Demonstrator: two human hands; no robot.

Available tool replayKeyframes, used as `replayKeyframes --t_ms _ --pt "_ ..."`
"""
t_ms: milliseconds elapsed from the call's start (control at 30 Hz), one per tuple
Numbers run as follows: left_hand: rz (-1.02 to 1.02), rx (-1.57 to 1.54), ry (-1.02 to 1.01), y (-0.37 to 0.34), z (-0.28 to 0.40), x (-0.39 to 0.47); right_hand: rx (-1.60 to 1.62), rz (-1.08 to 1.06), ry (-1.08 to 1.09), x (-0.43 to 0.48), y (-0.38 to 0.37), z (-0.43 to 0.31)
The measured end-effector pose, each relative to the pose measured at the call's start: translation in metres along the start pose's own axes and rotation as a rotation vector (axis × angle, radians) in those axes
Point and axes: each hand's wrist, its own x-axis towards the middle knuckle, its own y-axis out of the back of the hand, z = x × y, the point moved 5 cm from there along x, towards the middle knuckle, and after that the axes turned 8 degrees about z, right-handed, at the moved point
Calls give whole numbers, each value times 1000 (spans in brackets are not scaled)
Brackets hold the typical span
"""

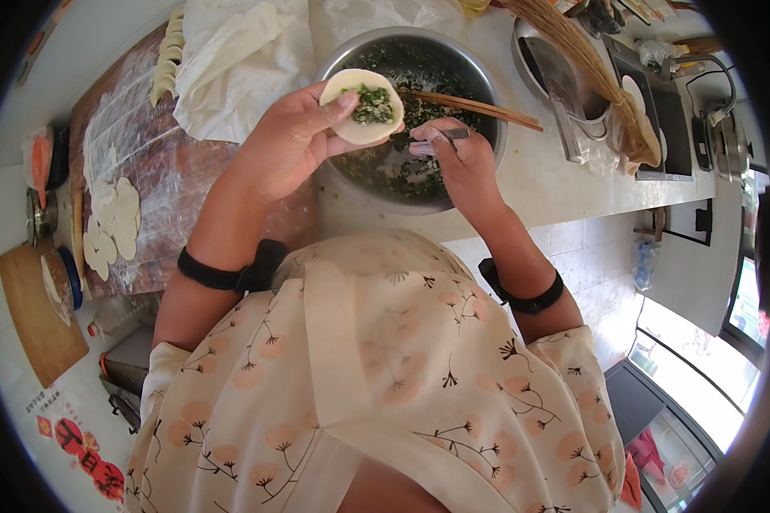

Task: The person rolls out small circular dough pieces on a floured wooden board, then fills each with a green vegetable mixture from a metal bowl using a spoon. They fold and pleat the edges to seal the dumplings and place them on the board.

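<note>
My left hand (308,125) holds a round dough wrapper (359,80) over the left side of a steel bowl (497,151). A mound of chopped green filling (373,106) lies on the wrapper, and my thumb rests at its edge. In my right hand (462,154) is a metal utensil (455,134), held by its handle above the bowl; its working end is partly hidden by my fingers. More green filling (417,115) spreads across the bowl. Wooden chopsticks (481,108) lean in the bowl, with their ends over its right rim.
Left, a floured wooden board (186,173) bears several flat dough wrappers (112,218), folded dumplings (167,54) and a white cloth (244,58). A steel pan (523,38), a cleaver (558,96) and a straw brush (584,51) lie right of the bowl, near a sink (674,122).
</note>
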Motion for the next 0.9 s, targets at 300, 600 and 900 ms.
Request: replayKeyframes --t_ms 300,600,900 --pt "112 -190 -63 25 13 -5 365 224 -89 3 38 -2" --pt "15 -56 57 -4 -1 6 422 407 283 -31 67 -64" --pt "-30 -102 45 -44 13 7 -172 250 1013 -77 40 -99"
